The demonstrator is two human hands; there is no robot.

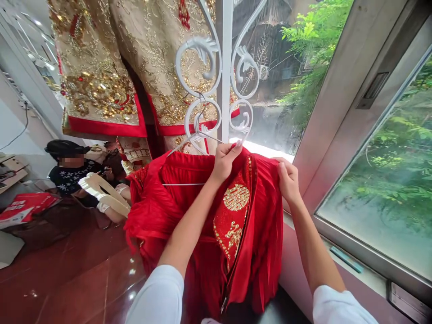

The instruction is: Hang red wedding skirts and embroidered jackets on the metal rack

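A red pleated garment (pixel 266 216) with a gold-embroidered panel (pixel 236 198) hangs in front of me on a thin wire hanger (pixel 182 145). The hanger's hook is at a white scrolled metal stand (pixel 220 67). My left hand (pixel 223 163) grips the garment's upper edge near the hanger's right shoulder, thumb laid along the top. At the right end of that edge, my right hand (pixel 288 179) pinches the red fabric between thumb and fingers. Between my two hands the embroidered panel hangs down. The fingertips behind the cloth are hidden.
Behind the stand hangs a cream robe (pixel 145 58) with gold beading and red trim. A person (pixel 72 171) sits at the left, near a red bag (pixel 27 209). A window frame (pixel 324 108) and a sill with a small blue-green object (pixel 346 259) are on the right.
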